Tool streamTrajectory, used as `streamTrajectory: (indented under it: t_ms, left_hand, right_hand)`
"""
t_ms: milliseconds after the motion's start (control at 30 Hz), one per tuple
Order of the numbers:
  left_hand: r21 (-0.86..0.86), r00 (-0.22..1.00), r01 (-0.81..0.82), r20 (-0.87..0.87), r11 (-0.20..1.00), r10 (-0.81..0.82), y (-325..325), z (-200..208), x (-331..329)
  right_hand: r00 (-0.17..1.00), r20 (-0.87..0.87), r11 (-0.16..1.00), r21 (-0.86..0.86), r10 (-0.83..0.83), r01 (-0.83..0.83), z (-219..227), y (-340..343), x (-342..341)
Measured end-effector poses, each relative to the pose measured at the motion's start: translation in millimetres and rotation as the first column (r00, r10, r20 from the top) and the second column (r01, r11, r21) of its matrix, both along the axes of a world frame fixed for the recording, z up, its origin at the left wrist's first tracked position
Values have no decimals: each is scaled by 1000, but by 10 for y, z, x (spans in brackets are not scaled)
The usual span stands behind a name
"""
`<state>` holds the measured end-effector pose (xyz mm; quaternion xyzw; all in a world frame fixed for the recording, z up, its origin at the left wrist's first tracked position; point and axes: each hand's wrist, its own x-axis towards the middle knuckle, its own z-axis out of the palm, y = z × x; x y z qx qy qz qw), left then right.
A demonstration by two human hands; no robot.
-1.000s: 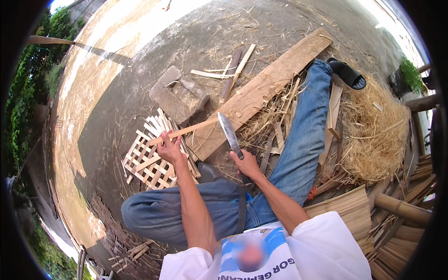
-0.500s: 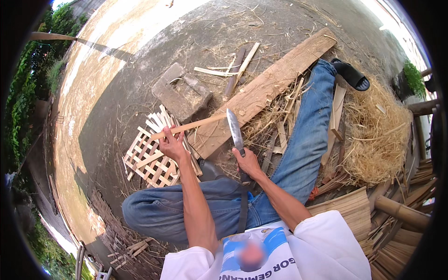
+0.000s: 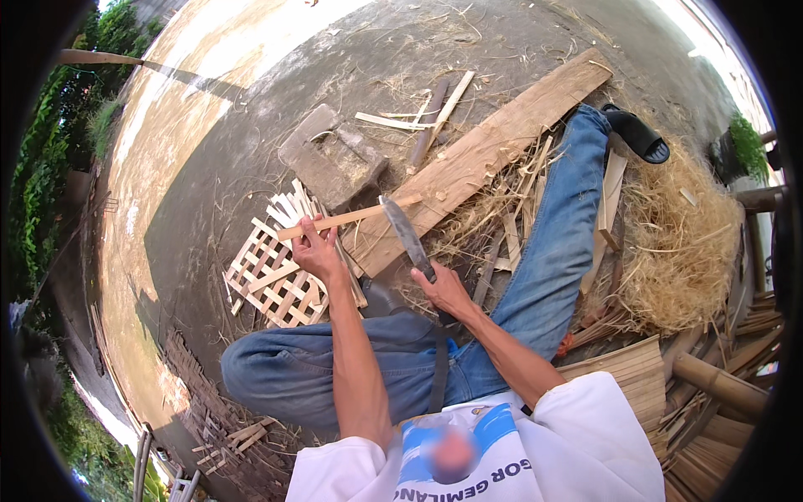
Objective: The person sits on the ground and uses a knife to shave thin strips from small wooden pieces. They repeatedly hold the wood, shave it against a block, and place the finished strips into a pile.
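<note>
The left hand (image 3: 316,249) gripped a bamboo strip (image 3: 347,219) while the right hand (image 3: 443,289) clasped a knife (image 3: 406,237) against it, mid-shaving; the next stroke likely required a steady blade angle.

Thin pale bamboo strip (image 3: 347,219), held nearly level, far end touching the blade. Long grey-bladed knife (image 3: 406,237), tip tilted up and away, edge set against the strip's end above the near end of the wooden plank (image 3: 485,155).

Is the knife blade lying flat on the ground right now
No, the right hand holds the knife raised, its blade meeting the bamboo strip gripped by the left hand.
</note>
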<state>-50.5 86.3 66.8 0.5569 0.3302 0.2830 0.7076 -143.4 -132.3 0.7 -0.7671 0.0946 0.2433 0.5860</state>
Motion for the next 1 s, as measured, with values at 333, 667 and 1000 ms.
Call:
streamTrajectory:
  t_ms: [333,667,1000]
  left_hand:
    - [12,1000,-5,-15,1000,5,83,21,-32]
    - [37,999,40,31,999,-41,-46,61,26]
    - [17,1000,12,28,1000,-13,-59,83,29]
  right_hand:
    - [996,-85,999,35,28,-25,292,-70,28]
    - [977,-151,986,54,-148,158,78,23,38]
    - [992,-113,992,99,-63,74,127,-34,46]
